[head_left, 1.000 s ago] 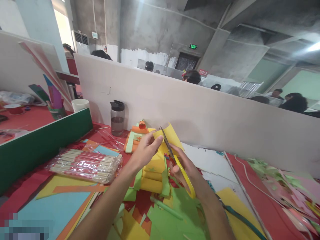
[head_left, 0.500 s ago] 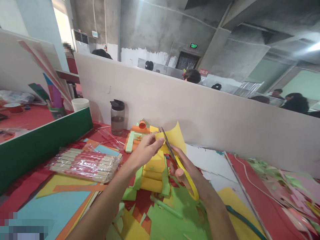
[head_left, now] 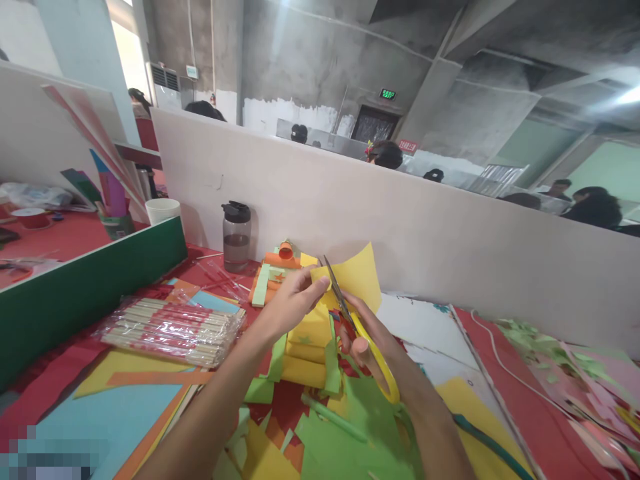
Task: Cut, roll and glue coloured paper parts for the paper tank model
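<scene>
Forearms enter from the lower edge and converge toward mid-bench. Beneath and between them: a green paper sheet (head_left: 350, 433) with a rolled green tube (head_left: 333, 417) on it, cut scraps around. Under the left forearm, an orange strip (head_left: 160, 378) lies over a blue sheet (head_left: 110, 420).

Right hand (head_left: 369, 333): fingers curled round the handles of yellow-handled scissors (head_left: 361, 328), thumb pointing left toward the body's midline. Grip closed on the handles; exact seating of the fingers in the loops cannot be told. Blades point up and away, leaning left, tips slightly apart, at the yellow sheet (head_left: 361, 272).

Left hand (head_left: 296, 293): reaches in from the left, wrist raised off the bench, thumb and fingers pinched together on the sheet's left edge, just beside the blades. The sheet is held above the bench, its free right side curving upward to a corner.

Below the hands: a paper model of yellow rolls (head_left: 304, 371) flanked by green strips. Left of it, a plastic-wrapped bundle of sticks (head_left: 170, 330). Beyond the left hand, an orange and pale-green paper model (head_left: 273, 279) bearing an orange star; behind that, to the left, a lidded bottle (head_left: 237, 243), partly filled, near the white partition (head_left: 320, 193). Over the partition: heads of other people, a lit green exit sign (head_left: 388, 94).
</scene>
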Motion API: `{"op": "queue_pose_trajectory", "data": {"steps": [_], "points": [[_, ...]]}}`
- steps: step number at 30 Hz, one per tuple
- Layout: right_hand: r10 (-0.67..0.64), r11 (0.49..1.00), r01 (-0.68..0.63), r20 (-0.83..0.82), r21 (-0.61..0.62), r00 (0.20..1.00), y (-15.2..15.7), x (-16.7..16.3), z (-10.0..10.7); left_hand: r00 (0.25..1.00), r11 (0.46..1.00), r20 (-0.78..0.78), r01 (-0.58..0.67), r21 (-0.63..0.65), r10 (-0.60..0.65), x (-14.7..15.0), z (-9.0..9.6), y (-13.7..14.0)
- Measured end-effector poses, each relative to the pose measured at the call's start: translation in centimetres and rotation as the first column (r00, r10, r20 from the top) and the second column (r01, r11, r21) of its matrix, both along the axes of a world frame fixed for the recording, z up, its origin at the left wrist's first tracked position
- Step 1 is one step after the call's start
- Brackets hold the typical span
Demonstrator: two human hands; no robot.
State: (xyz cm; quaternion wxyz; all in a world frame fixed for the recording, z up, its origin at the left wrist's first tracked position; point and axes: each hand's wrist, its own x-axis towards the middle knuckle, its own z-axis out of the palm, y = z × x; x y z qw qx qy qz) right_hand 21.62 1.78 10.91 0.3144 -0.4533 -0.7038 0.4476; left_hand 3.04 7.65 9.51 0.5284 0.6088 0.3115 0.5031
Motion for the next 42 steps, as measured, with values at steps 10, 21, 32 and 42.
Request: {"op": "queue_pose_trajectory", "data": {"steps": [10,21,32,42], "points": [[-0.020,1.000,0.019,-0.031,-0.024,0.999,0.0,0.1,-0.2,0.999,0.999,0.013,0.029,0.014,-0.030,0.1,-0.1,0.0],[-0.038,0.992,0.030,-0.062,-0.125,0.997,0.2,0.2,-0.1,0.999,0.999,-0.010,0.045,-0.001,-0.045,-0.1,-0.2,0.1],[-0.108,0.993,0.099,-0.152,-0.063,0.983,0.4,-0.2,-1.2,0.992,0.999,0.118,0.045,0.009,-0.046,1.2,0.3,-0.7],[-0.032,0.995,0.042,-0.107,0.095,0.994,1.5,-0.5,-2.0,0.950,0.988,0.273,-0.141,-0.061,0.153,3.0,-0.5,-0.8]]}}
